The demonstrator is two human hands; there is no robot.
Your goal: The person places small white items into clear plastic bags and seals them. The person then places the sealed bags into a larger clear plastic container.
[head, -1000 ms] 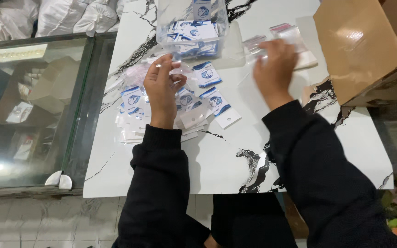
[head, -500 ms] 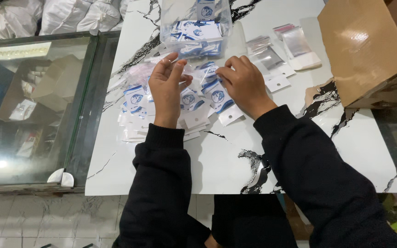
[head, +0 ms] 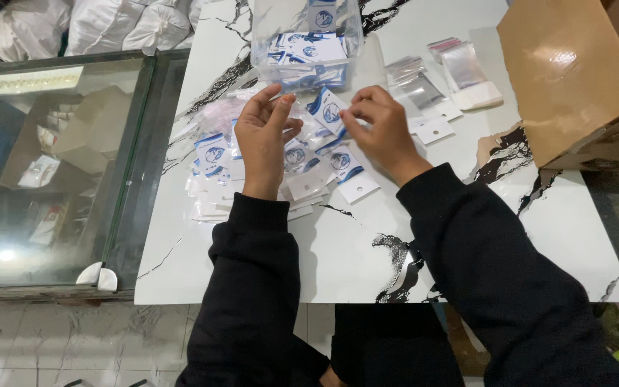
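Note:
My left hand [head: 265,140] and my right hand [head: 379,127] meet over a heap of small white-and-blue cards in clear sleeves [head: 216,154] on a white marble-patterned table [head: 338,244]. Between the fingertips of both hands I hold one small packet [head: 326,111], a blue-and-white card in a clear bag. My left fingers pinch its left edge and my right fingers pinch its right edge. A clear plastic tub [head: 307,43] with more such packets stands just beyond the hands.
A stack of empty clear bags [head: 438,86] lies to the right of the tub. A brown cardboard box [head: 574,79] fills the table's far right. A glass display case [head: 44,165] borders the table on the left, with white sacks [head: 123,25] behind it.
My right hand came back from the empty bags at the right to the heap. Both hands now hold one packet between them, lifted a little toward the tub.

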